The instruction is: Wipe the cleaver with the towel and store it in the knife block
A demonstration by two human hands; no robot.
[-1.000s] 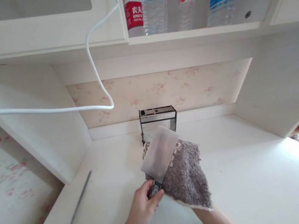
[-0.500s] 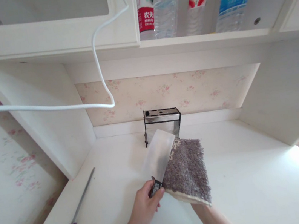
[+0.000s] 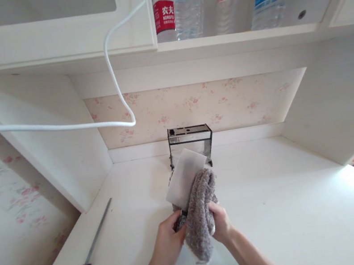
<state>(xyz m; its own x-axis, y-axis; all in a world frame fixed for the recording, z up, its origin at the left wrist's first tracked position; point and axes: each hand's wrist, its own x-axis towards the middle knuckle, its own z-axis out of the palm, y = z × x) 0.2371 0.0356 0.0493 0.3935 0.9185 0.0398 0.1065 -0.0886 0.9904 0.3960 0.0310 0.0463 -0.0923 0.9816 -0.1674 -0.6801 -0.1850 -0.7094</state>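
A cleaver point(image 3: 186, 177) with a broad pale blade points up and away over the white counter. My left hand point(image 3: 168, 238) is closed round its black handle, part of which shows between thumb and fingers. Folded over the blade's right edge is a grey-brown cloth point(image 3: 201, 219), and a bit of it also shows at the blade's left side. My right hand point(image 3: 219, 221) grips the cloth from the right, fingers pressed into its fold. Behind the blade stands a metal knife block point(image 3: 190, 136) with slots in its top, against the back wall.
A sharpening steel point(image 3: 93, 250) with a black handle lies on the counter point(image 3: 285, 214) at the left. Across the upper left hangs a white cable point(image 3: 112, 66). Plastic bottles point(image 3: 188, 6) stand on the open shelf above, next to a cabinet door point(image 3: 56, 39).
The cloth, spread flat beside the blade earlier, is now folded round it. My right hand has come out from beneath the cloth to its right side. The left hand keeps the cleaver.
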